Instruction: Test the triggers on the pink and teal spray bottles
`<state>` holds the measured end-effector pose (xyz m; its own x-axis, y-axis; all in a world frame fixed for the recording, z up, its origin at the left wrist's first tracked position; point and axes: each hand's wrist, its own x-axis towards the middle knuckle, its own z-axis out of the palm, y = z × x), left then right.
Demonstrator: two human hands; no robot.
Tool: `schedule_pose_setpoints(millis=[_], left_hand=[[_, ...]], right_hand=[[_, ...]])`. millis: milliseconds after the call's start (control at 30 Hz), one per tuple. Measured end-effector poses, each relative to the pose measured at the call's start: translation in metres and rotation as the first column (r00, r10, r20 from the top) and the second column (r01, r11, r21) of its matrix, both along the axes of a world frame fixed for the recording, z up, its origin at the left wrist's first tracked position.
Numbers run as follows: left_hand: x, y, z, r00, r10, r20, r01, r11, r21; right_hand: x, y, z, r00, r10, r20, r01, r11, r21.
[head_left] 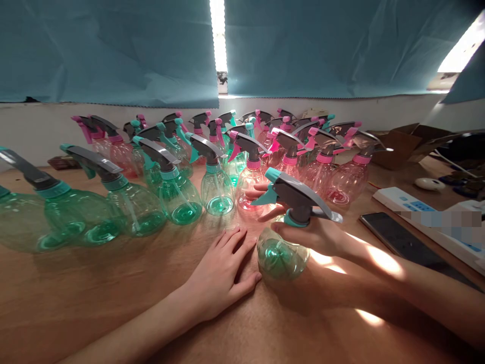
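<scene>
My right hand (316, 235) is closed around the upper part of a green spray bottle (282, 258) with a grey and teal trigger head; some of its fingers reach out behind the bottle. The bottle leans a little, and its base is near the tabletop; I cannot tell whether it touches. Flat on the wood, my left hand (222, 265) lies with fingers apart and nothing in it, its thumb beside the bottle's base. Just behind stand another green spray bottle (219, 189) and a pink spray bottle (250, 177).
Several green and pink spray bottles stand in rows across the wooden table (113, 303). To the right lie a black phone (397, 237), a white power strip (428, 222) and a white mouse (429, 184). An open cardboard box (401, 146) is at the back right, and blue cloth (113, 50) hangs behind.
</scene>
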<state>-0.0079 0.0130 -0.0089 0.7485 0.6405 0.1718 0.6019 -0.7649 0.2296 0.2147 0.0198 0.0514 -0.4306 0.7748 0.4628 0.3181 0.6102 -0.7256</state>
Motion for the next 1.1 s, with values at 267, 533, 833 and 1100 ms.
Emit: schedule_pose_setpoints(millis=[267,533,833,1100], left_hand=[[0.0005,0.0009,-0.0003,1.000,-0.001,-0.003,0.001,1.000,0.002],[0.0009,0.0003,0.0026,1.000,-0.010,-0.006,0.010,1.000,-0.008],[0.0007,0.0002,-0.0002,1.000,-0.009,0.019,0.009,1.000,-0.004],[0.0000,0.0018,-0.0013,1.000,-0.003,0.006,0.003,1.000,0.014]], right_hand=[[-0.0036,-0.0013,0.0048,0.989,0.110,-0.097,-0.113,0.993,-0.032],[-0.0042,-0.0004,0.0009,0.973,0.167,-0.156,-0.177,0.983,-0.051],[-0.0069,-0.0009,0.0089,0.988,0.112,-0.110,-0.120,0.990,-0.069],[-0.0051,-0.0021,0.0070,0.998,0.063,-0.025,-0.064,0.996,-0.054]])
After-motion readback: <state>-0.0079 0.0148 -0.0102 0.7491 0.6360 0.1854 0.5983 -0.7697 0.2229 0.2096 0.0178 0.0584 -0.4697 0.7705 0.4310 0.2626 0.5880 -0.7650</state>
